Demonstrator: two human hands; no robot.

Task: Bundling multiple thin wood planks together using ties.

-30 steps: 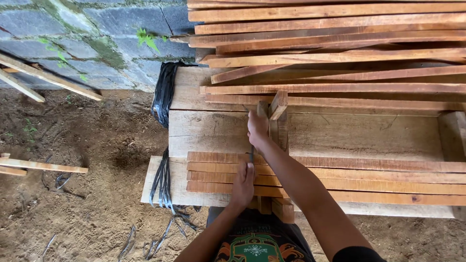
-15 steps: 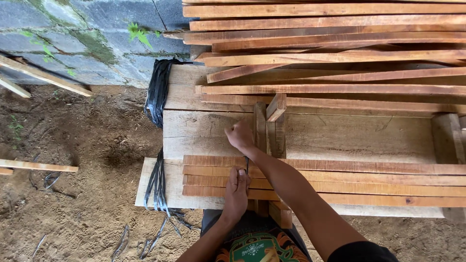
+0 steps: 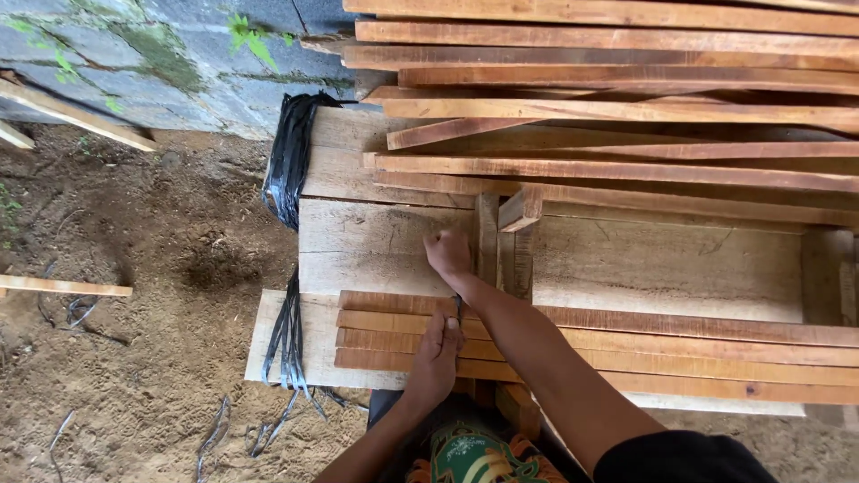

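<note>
Strap [image 3: 459, 309], a thin dark band, runs between my two hands across the bundle of slats [image 3: 626, 349] that lies on the worktop [image 3: 376, 250]. My right hand [image 3: 449, 253] is clenched in a fist on the strap's far end, just beyond the bundle's far edge and touching the upright wooden post [image 3: 488, 241]. My left hand [image 3: 436, 358] presses on the near slats and pinches the strap's near end; how firmly its fingers close I cannot tell.

The bundle's long axis runs left to right, reaching off toward the right edge of view, while the strap crosses it at a right angle, near the bundle's left end. So the strap lies straight away from me, one hand at each end, and the left hand is nearer my body.

Left of the bundle, a hank of black straps [image 3: 291, 161] hangs over the worktop's edge toward the dirt floor [image 3: 134, 358]. Beyond the bundle, a loose stack of longer boards [image 3: 626, 98] lies along the same direction.
</note>
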